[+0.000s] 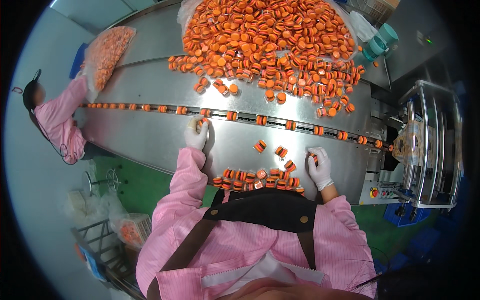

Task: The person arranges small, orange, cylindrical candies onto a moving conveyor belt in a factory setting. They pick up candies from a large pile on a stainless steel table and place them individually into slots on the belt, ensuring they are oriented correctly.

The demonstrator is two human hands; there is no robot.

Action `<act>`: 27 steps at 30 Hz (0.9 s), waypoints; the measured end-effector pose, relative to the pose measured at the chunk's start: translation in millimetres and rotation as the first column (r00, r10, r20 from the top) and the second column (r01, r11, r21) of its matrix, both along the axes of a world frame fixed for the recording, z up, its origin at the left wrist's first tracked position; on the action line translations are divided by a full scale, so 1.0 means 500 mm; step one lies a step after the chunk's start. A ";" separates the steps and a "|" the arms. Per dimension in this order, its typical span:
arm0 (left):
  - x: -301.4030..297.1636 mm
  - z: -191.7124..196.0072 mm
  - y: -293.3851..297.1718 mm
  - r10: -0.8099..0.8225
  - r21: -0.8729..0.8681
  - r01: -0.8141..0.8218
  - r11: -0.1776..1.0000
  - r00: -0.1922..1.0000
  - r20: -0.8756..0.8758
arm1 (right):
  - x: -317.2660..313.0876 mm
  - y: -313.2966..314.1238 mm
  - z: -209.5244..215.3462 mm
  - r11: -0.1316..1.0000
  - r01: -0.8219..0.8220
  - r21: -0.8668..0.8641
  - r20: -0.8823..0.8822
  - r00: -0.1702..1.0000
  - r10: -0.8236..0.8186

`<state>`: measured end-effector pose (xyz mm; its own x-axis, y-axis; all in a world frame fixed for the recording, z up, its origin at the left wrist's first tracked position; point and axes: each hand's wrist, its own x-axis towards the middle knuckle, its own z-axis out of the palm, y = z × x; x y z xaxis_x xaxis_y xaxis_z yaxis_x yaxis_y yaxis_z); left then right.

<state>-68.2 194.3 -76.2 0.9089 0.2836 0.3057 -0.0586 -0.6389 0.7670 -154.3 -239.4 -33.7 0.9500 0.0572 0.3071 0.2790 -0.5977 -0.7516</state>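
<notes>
White-gloved, my left hand (195, 136) is closed around a small layered orange candy (202, 121), right at the near edge of the narrow conveyor channel (246, 118). Single layered candies (232, 116) sit spaced out along that channel. My right hand (320, 169), gloved too, lies on the steel table with its fingers curled around another layered candy (314, 157). Between my hands are a few loose candies (259, 146). Against my apron at the table's near edge lies a row of several more candies (250, 177), some in clear packaging.
Beyond the channel spreads a large heap of candies (270, 30) on a clear plastic sheet. At the right, the channel runs into a machine (420, 145) with rollers. A co-worker (59, 117) in pink at the far left reaches to a filled clear bag (111, 57). A teal container (376, 48) stands far right.
</notes>
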 end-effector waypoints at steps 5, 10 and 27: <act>0.001 -0.003 0.002 -0.012 0.007 0.012 1.000 1.000 -0.008 | 0.001 -0.001 -0.003 1.000 -0.001 -0.009 0.013 1.000 0.001; -0.002 0.012 -0.006 -0.002 -0.027 0.001 1.000 0.999 -0.054 | 0.001 -0.002 -0.004 1.000 0.001 -0.021 0.013 1.000 0.000; -0.004 0.018 -0.007 0.040 -0.062 -0.049 0.997 0.988 -0.147 | 0.000 -0.003 -0.012 0.999 0.000 -0.033 0.008 1.000 0.000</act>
<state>-70.3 190.8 -67.0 0.9283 0.3398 0.1508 0.0839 -0.5866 0.8055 -154.5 -241.0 -39.6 0.9475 0.0679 0.3126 0.2851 -0.6222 -0.7291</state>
